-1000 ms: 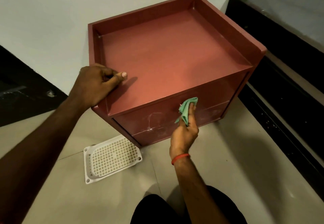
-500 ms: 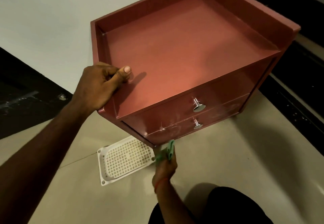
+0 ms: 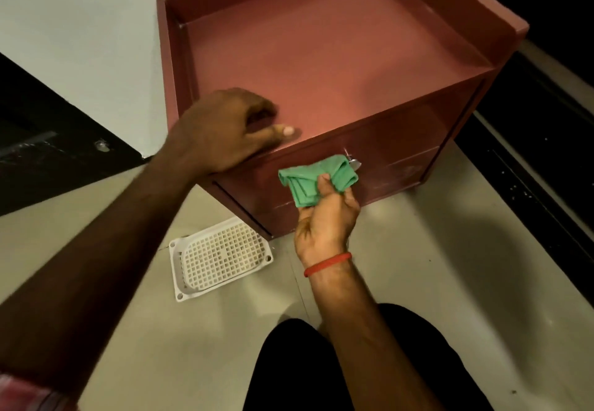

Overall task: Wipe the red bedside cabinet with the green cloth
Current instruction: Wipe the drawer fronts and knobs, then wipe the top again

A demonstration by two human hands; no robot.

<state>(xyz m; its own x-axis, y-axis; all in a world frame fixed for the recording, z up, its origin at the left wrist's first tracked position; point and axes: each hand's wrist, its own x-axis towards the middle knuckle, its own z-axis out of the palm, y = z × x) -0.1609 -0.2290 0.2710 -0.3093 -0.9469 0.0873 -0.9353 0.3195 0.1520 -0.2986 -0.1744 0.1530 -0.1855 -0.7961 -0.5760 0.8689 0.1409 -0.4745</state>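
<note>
The red bedside cabinet (image 3: 324,66) stands on the floor against a pale wall, its rimmed top facing me and its two drawer fronts below. My left hand (image 3: 225,131) grips the cabinet's front left corner, thumb lying on the top. My right hand (image 3: 324,218) holds the folded green cloth (image 3: 316,179) against the upper drawer front, just left of a metal knob (image 3: 353,162) that the cloth partly covers. The lower drawer's knob is hidden behind my hand.
A white perforated plastic tray (image 3: 218,258) lies on the tiled floor left of my right wrist. A dark bed frame (image 3: 530,160) runs along the right side. A black panel (image 3: 48,140) sits at the left. My dark-clothed knee (image 3: 321,369) is at the bottom.
My right hand has come up from the floor by the cabinet's base to the upper drawer front with the cloth. The left hand has shifted slightly along the front corner.
</note>
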